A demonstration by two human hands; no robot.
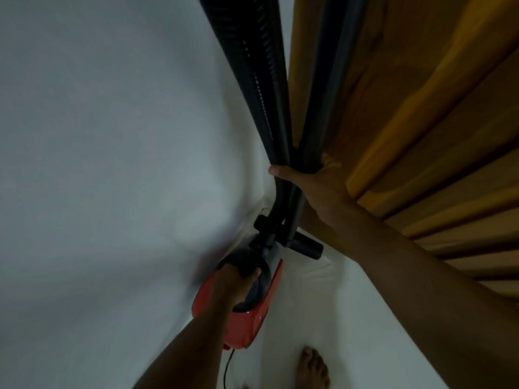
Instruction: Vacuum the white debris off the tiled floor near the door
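Observation:
A red and grey vacuum cleaner (259,310) sits low in the corner where the wall meets the door. My left hand (234,284) grips its black handle on top. My right hand (311,179) holds both the black ribbed hose (252,74) and the smooth dark tube (323,94) together, higher up. The tube's black nozzle head (307,245) hangs just above the pale tiled floor (317,318). No white debris is visible in this dim, blurred frame.
A white wall (98,164) fills the left half. A brown wooden door (421,122) fills the right. The vacuum's black cord (228,366) trails down toward the bottom edge. My bare foot (313,369) stands on the tiles at the bottom.

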